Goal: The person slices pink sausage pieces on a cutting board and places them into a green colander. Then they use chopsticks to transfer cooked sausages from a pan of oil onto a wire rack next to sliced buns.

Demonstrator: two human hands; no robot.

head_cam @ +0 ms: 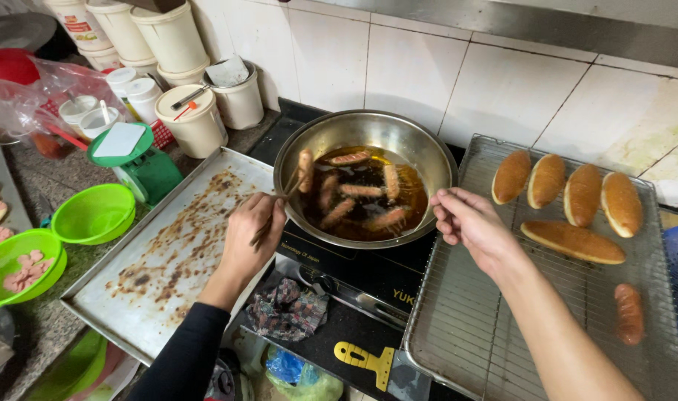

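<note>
Seen from above, a person stands at a kitchen counter frying sausages. The left hand (251, 226), in a long black sleeve, has its fingers closed around a pair of chopsticks (283, 202), whose tips pinch 1 sausage (305, 170) and hold it upright at the left inner edge of a round metal pan (420, 152). The pan sits on a black induction cooker (368, 278) and holds dark oil in which 6 more sausages (361, 191) float. The right hand (469, 223), bare-armed, rests at the pan's right rim with its fingers curled inward; it is hard to tell whether they pinch the rim or only touch it. To the right lies a wire cooling rack (465, 327) carrying 4 golden bread rolls (565, 189) in a row, 1 longer roll (573, 241) below them, and 1 fried sausage (628, 312) lying apart near the right side. To the left of the cooker is a large metal baking tray (131, 297) stained with brown burnt marks. Further left stand 2 green plastic bowls (93, 214), 1 of them holding pink meat slices, a green kitchen scale (134, 160), and several white plastic tubs (198, 111) against the white tiled wall (458, 74). A crumpled cloth (287, 308) lies in front of the cooker.
</note>
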